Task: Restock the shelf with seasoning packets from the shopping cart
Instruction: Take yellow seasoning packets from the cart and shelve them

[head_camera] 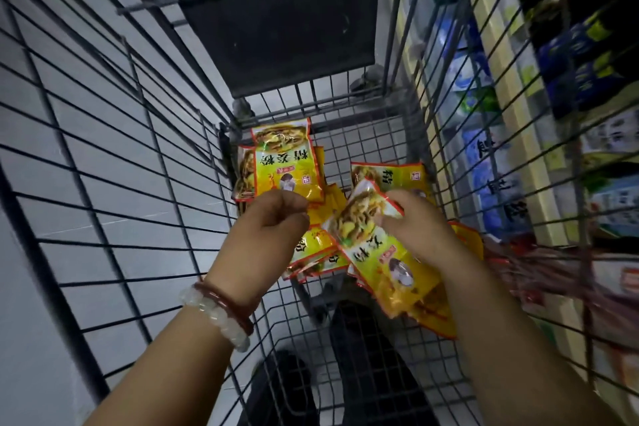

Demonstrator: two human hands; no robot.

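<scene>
Both my hands are down inside the wire shopping cart (145,135). My left hand (273,218) pinches the lower edge of a yellow seasoning packet (283,162) that stands upright, with a second packet just behind it. My right hand (418,228) grips a stack of yellow packets (380,259) tilted toward me. More yellow packets (314,252) lie loose on the cart floor between and under my hands.
The store shelf (511,121) runs along the right of the cart, stocked with blue, green and dark packages. The folded black child seat flap (287,24) closes the cart's far end. Grey floor tiles show through the left wall.
</scene>
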